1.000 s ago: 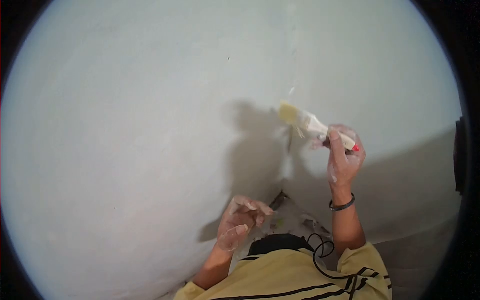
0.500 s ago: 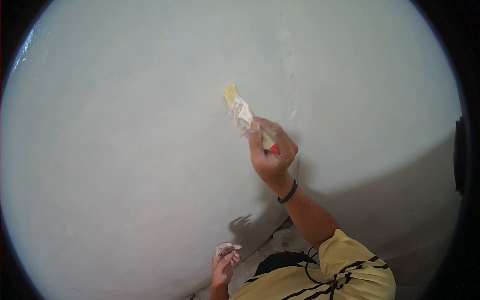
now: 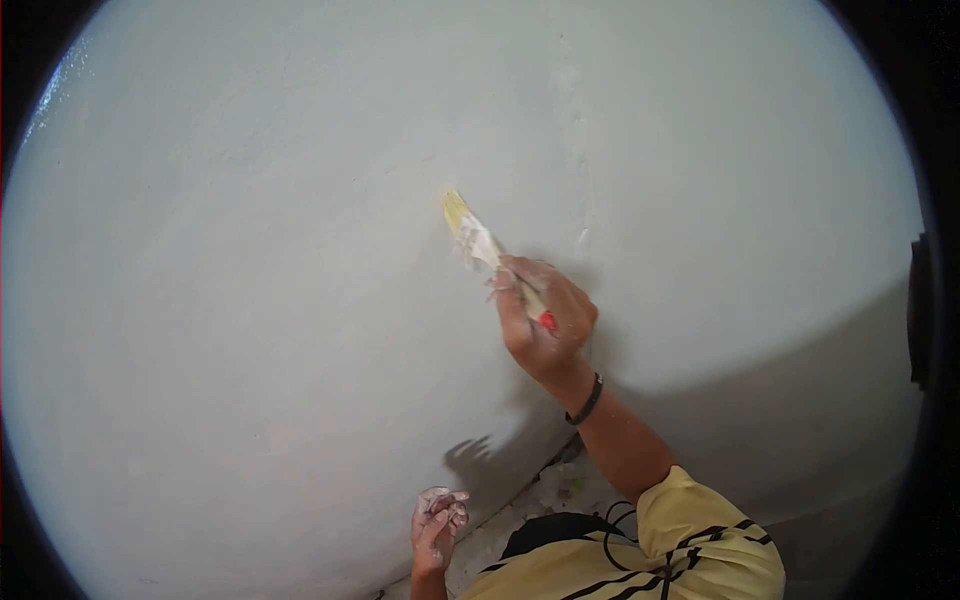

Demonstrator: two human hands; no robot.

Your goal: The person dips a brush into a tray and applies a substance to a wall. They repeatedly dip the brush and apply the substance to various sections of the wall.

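Head view: right hand point(image 3: 540, 325) gripped the handle of a paintbrush point(image 3: 478, 240), the red butt poking out below the fist. The pale, splayed bristles touched the wall point(image 3: 250, 250), slanted up-left, likely to lay paint flat. The wall was smooth, matt, off-white. Left hand point(image 3: 435, 520) was low by the wall's foot, loosely half-curled, paint-crusted, with nothing visible in it.

A single head-worn camera looks forward and down over the person's yellow shirt point(image 3: 640, 560). It faces a pale wall point(image 3: 250, 300) within arm's reach. The right hand point(image 3: 540, 320) with its brush point(image 3: 475, 240) sits mid-frame. The fisheye lens bends the wall, and a floor strip point(image 3: 540, 490) shows at the bottom edge.
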